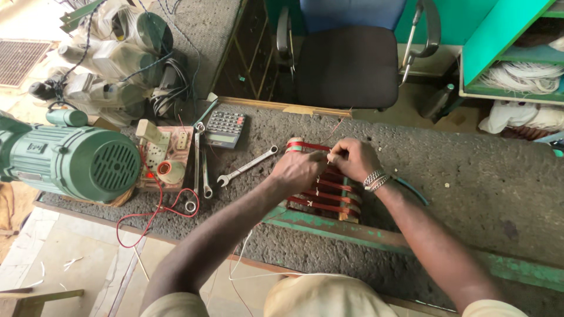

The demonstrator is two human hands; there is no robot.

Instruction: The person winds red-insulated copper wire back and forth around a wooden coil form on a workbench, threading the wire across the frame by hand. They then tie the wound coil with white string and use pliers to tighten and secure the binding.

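My left hand and right hand meet over the red-taped coil bundle near the table's front edge, fingers pinched narrow on thin string at its top. A spanner lies just left; a calculator sits farther back.

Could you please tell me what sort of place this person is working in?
Probably an electrical motor repair workshop. A green electric motor sits on the rough workbench, spanners lie beside it, and both hands work at red-taped wire coils.
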